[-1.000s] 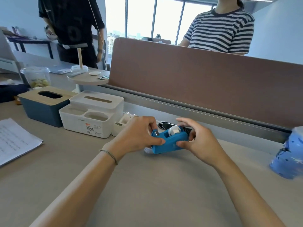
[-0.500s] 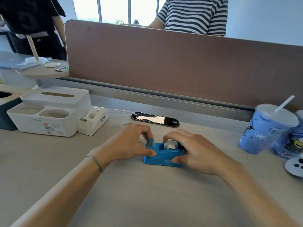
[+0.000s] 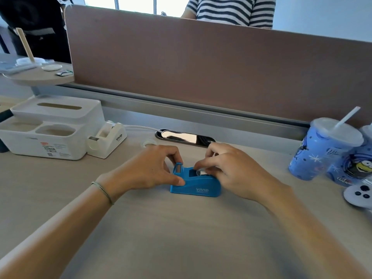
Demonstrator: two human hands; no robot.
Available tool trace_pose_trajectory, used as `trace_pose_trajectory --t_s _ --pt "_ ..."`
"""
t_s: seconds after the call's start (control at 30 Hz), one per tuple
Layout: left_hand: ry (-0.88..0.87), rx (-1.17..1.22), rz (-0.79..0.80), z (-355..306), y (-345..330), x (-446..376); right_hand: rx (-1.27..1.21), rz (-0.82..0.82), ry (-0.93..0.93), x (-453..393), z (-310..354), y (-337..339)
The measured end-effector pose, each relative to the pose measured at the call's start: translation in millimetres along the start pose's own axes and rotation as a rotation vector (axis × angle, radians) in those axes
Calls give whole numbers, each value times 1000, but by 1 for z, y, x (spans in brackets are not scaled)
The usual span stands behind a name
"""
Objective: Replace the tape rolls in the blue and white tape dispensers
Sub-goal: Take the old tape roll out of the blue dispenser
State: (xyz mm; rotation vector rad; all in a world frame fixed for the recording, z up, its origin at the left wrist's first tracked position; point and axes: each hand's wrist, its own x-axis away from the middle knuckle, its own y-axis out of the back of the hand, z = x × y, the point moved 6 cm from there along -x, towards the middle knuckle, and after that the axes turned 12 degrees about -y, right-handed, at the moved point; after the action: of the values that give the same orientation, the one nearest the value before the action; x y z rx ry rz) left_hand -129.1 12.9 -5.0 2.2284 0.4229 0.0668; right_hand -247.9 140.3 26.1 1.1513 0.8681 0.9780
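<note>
The blue tape dispenser (image 3: 196,185) stands on the desk in front of me. My left hand (image 3: 149,170) grips its cutter end between thumb and fingers. My right hand (image 3: 231,168) pinches the white tape roll (image 3: 201,173) sitting in the dispenser's well; the roll is mostly hidden by my fingers. The white tape dispenser (image 3: 107,138) stands further left beside a white organiser. A clear tape roll (image 3: 148,143) lies flat on the desk behind my left hand.
A white tissue-box organiser (image 3: 48,127) is at the left. Blue drink cups (image 3: 322,150) with a straw and a white lid (image 3: 358,193) are at the right. A brown partition (image 3: 201,67) and a cable port (image 3: 185,136) are behind. Two people stand beyond it.
The blue dispenser went from held above the desk to resting on it. My right fingers shifted onto the tape roll in its well. The camera tilted down and right.
</note>
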Motion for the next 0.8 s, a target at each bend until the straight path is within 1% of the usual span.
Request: trace_pose_trajectory --t_s 0.13,0.3,0.4,0.43,0.5,0.57,0.63,0.7,0.73,0.77,0.8 --pt "12 15 8 1 0 0 28 1 8 0 3 -1" --pt "10 -4 8 1 -1 -1 -39 -53 21 1 -2 2" --pt "6 -59 33 1 1 0 -214 -130 -27 0 -12 11" --pt "-11 -84 17 -1 4 0 -296 -156 -55 0 -16 15" --pt "-80 -71 -99 -8 12 0 -488 -176 -106 1 -21 21" --pt "-132 94 -240 -19 19 1 -652 -171 -135 2 -19 24" --pt "-148 319 -278 -30 20 2 -760 -158 -132 0 -11 23" --pt "-118 519 -301 -37 18 3 -858 -137 -114 -2 -4 17" --pt "-92 582 -317 -38 14 3 -897 -149 -109 -1 -4 16" --pt "-69 633 -325 -39 13 3 -910 -196 -110 -1 -6 18" --pt "-45 676 -330 -36 12 5 -868 -275 -101 1 -5 22"
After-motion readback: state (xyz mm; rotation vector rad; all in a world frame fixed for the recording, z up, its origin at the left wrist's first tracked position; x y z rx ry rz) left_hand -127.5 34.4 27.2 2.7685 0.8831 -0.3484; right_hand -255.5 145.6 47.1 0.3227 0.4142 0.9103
